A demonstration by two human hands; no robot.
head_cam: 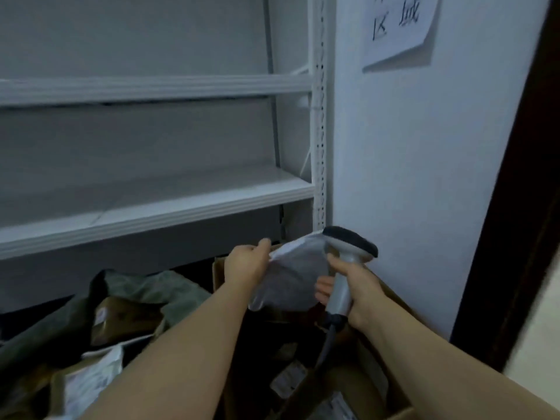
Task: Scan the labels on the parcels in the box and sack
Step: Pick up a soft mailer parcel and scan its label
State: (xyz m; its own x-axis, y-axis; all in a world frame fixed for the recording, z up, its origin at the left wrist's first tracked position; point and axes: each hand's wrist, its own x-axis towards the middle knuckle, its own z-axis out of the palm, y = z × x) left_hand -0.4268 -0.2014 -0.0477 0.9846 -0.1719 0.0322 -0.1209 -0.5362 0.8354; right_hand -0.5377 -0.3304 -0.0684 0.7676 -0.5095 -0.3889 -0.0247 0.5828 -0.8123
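My left hand point(247, 262) pinches the upper left corner of a grey soft-plastic parcel point(295, 274) and holds it up above the cardboard box point(391, 386). My right hand point(353, 291) grips the handle of a grey barcode scanner point(348, 253); its dark head sits at the parcel's upper right, and its fingers also touch the parcel's right edge. The scanner's cable hangs down into the box. A green sack point(142, 301) lies to the left with a brown parcel point(121, 321) in its mouth. No label shows on the side of the lifted parcel that I see.
White metal shelves point(169, 201) stand behind the sack and box. A white wall with a paper sign point(400, 25) is on the right, next to a dark door frame point(509, 237). More parcels with white labels point(91, 380) lie at the lower left and inside the box point(288, 378).
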